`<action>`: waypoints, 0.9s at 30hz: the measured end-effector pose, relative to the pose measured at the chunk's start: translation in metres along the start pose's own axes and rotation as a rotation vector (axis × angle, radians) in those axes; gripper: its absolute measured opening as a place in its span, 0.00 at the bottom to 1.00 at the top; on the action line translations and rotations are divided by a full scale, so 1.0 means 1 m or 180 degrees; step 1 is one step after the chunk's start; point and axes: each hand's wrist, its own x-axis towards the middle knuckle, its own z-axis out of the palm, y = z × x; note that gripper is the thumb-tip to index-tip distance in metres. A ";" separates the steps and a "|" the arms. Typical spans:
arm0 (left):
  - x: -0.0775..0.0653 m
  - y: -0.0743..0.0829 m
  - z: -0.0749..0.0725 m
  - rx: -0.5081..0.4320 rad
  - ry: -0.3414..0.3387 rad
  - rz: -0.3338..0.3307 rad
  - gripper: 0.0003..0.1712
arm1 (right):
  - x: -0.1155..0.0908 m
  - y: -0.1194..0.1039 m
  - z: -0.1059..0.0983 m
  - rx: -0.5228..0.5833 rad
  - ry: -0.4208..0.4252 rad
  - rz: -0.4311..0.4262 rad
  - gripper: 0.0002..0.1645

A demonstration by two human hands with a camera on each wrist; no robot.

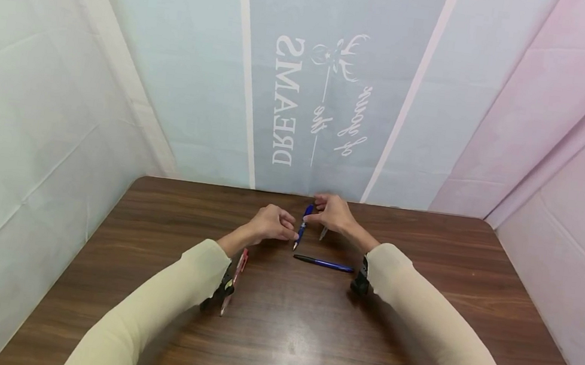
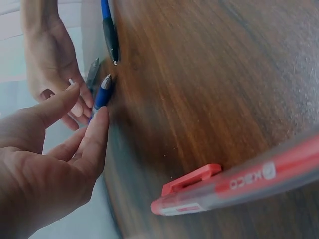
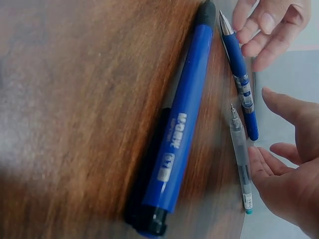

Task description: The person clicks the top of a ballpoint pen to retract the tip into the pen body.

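A blue pen with a silver tip [image 1: 301,230] lies at the far side of the wooden table, between the two hands. My left hand [image 1: 270,224] comes in from the left, its loosely bent fingers right at the tip end of that pen. On the other side my right hand [image 1: 336,214] reaches over a clear pen with a green end [image 3: 241,164]. In the right wrist view its thumb and fingers [image 3: 257,162] are spread apart beside the ends of the blue and clear pens. Neither hand grips a pen.
Nearer on the table [image 1: 285,338] lies a blue pen with black ends [image 1: 328,264], by my right wrist. A red pen [image 2: 239,184] marked KACO lies beside my left wrist. A printed cloth [image 1: 330,90] hangs along the table's far edge, with pale cloth on both sides.
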 end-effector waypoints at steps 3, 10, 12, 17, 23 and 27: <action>0.001 -0.003 0.002 0.0033 -0.0008 -0.0026 0.24 | 0.002 0.000 0.002 -0.0024 0.0009 -0.0009 0.45; 0.003 -0.003 0.006 -0.0053 -0.0042 -0.0069 0.24 | 0.004 0.001 0.004 -0.0092 0.0032 -0.0042 0.44; 0.003 -0.003 0.007 0.0069 -0.0036 -0.0019 0.24 | 0.003 0.001 0.005 -0.0111 0.0035 -0.0047 0.44; 0.004 -0.001 0.009 0.0718 0.0062 0.0160 0.25 | 0.004 0.001 0.006 -0.0089 0.0037 -0.0077 0.42; 0.005 0.001 0.013 0.0984 0.0153 0.0230 0.23 | 0.004 0.001 0.007 -0.0085 0.0036 -0.0063 0.41; 0.005 0.001 0.014 0.1006 0.0198 0.0191 0.21 | 0.005 -0.001 0.008 -0.0065 0.0030 -0.0053 0.41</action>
